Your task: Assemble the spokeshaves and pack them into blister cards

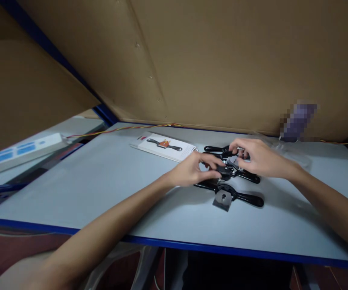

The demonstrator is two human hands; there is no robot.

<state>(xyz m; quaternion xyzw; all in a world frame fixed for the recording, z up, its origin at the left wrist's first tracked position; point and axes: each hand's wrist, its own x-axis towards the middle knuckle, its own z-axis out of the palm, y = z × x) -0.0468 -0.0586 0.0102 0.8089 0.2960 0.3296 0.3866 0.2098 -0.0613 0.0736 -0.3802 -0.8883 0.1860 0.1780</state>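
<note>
Black two-handled spokeshave [237, 171], just behind the near spokeshave [231, 195]; left hand [192, 169] and right hand [258, 159] both pinched on it.

A makeshift workshop station: a plain grey surface [101, 189] walled by cardboard panels [222, 60], with a power strip [23, 150] far left and black spokeshaves [237, 195].

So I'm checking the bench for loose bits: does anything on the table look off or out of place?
One thing: the nearest black spokeshave has its grey blade sticking out askew from the middle, toward the table edge. Both the left hand and right hand are on the middle spokeshave. No spill or damage shows.
</note>
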